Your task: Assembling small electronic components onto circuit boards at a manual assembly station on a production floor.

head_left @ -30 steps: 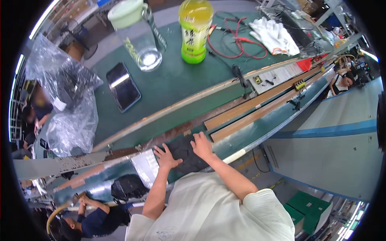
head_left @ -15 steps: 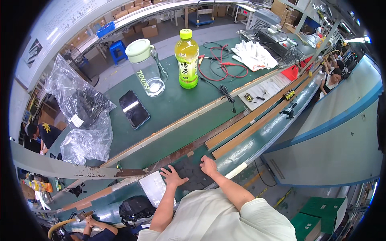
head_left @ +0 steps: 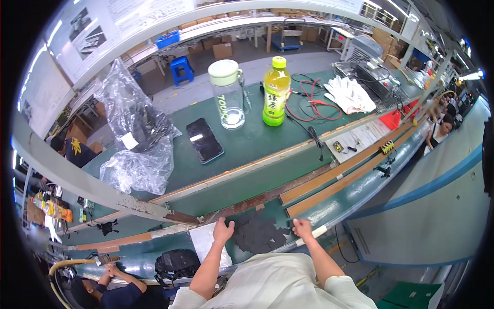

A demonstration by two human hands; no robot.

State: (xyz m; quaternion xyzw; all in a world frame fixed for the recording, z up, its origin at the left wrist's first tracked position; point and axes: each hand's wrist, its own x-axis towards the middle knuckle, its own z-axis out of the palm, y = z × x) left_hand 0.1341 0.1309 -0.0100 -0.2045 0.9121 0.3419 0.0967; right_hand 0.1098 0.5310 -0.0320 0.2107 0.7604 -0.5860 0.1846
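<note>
Many flat, dark grey pieces [head_left: 260, 234] lie in a loose, overlapping patch on the green bench in front of me. At the left edge of this patch is my left hand [head_left: 223, 233], its thumb standing apart from the fingers and nothing seen in it. My right hand [head_left: 302, 229] is closed in a pinch just past the patch's right side. Something small and dark shows at its fingertips, too small to name. Beneath my left forearm a white sheet [head_left: 204, 242] lies on the bench.
Two wooden strips [head_left: 329, 186] run along the bench to the right. On the raised shelf stand a phone [head_left: 205, 141], a clear cup [head_left: 229, 105], a green tea bottle [head_left: 276, 95], white gloves [head_left: 351, 95] and plastic wrap [head_left: 136, 167]. A black bag [head_left: 176, 265] sits left; co-workers are nearby.
My left hand has gone from spread over the pieces to their left edge, fingers drawn in. My right hand has moved right, off the pieces. The whole view has shifted.
</note>
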